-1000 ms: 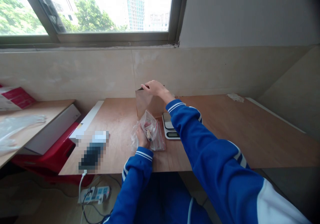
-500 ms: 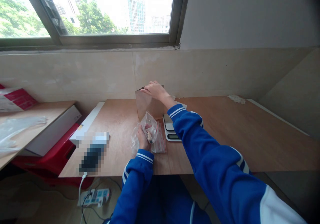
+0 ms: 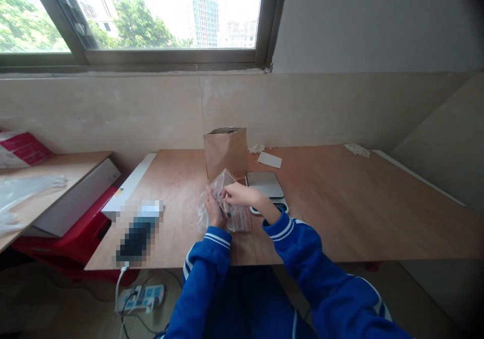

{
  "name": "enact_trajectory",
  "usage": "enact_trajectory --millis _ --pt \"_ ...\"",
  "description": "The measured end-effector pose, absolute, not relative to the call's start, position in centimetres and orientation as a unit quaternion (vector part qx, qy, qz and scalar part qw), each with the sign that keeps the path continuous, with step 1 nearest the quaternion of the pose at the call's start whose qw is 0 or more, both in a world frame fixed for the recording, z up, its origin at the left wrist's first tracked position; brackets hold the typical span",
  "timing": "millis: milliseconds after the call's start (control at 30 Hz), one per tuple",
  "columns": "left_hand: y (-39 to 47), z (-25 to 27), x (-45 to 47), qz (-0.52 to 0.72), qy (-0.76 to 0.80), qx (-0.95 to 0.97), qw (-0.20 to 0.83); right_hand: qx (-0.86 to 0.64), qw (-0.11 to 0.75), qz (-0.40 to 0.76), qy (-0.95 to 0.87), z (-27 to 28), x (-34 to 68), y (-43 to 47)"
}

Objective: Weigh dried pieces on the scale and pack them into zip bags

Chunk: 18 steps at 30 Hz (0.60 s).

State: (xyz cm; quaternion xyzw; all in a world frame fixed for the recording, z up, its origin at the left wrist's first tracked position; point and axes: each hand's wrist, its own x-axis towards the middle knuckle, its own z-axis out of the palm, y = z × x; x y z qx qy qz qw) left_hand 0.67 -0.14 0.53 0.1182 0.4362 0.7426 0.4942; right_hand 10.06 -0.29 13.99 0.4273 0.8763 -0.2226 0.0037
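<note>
My left hand is closed around a clear plastic zip bag, which stands open near the table's front edge. Small pinkish and dark pieces show inside it. My right hand is at the mouth of this bag with its fingers pinched together; whatever is between them is hidden. Under the hands lie more flat zip bags with red seal lines. Behind them a brown paper bag stands upright with its top open. A kitchen scale sits just right of the paper bag, partly covered by my right forearm.
The wooden table meets a tiled wall. A white card and crumpled tissue lie behind the scale. At left are a blurred-out phone on a cable and a white box. A power strip is on the floor.
My right hand has left the top of the paper bag and come down toward me to the mouth of the zip bag. My left hand keeps holding the zip bag in about the same place.
</note>
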Motion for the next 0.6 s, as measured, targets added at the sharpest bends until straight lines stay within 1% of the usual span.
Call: enact_trajectory --millis 67,167,300,467,600 --pt "0.1 0.1 0.6 0.743 0.454 0.127 0.475 0.410 0.012 -0.215 0.886 12.7 9.6 0.0" --pt "0.2 -0.2 0.4 0.725 0.470 0.148 0.482 0.370 0.011 -0.222 0.902 11.5 9.5 0.3" --pt "0.0 0.2 0.3 0.714 0.474 0.184 0.482 0.378 0.021 -0.239 0.894 10.3 10.0 0.3" --pt "0.0 0.3 0.3 0.713 0.489 0.193 0.465 0.386 -0.022 -0.241 0.890 9.5 10.2 0.0" --pt "0.2 -0.4 0.3 0.726 0.481 0.168 0.461 0.369 -0.101 -0.270 0.884 9.5 11.3 -0.2"
